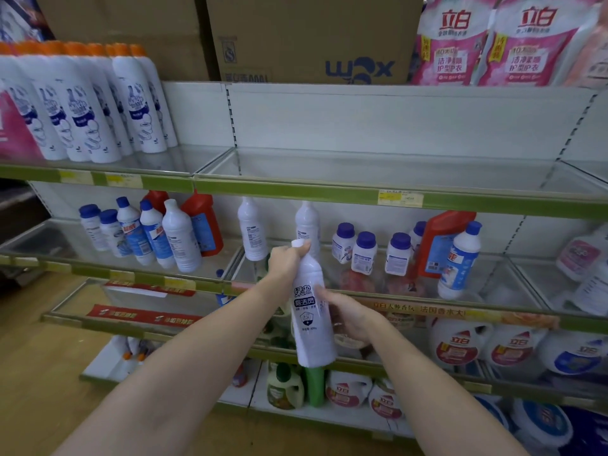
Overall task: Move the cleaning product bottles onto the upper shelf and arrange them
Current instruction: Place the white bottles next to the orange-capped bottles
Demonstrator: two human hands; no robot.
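I hold a tall white cleaner bottle (311, 319) upright in front of the middle shelf. My left hand (286, 263) grips its neck just under the white cap. My right hand (350, 319) wraps the body from the right side. The upper shelf (378, 194) with a green front strip has a bare section straight ahead. Two matching white bottles (251, 230) stand on the middle shelf behind my hands. Small blue-capped jars (363, 253) and a blue-labelled bottle (459, 261) stand to their right.
Orange-capped white bottles (82, 103) fill the upper shelf's left part. Cardboard boxes (306, 37) and pink detergent bags (493, 41) sit on top. A cluster of blue-capped and red bottles (154, 232) stands middle left. Detergent jugs (460, 347) line the lower shelves.
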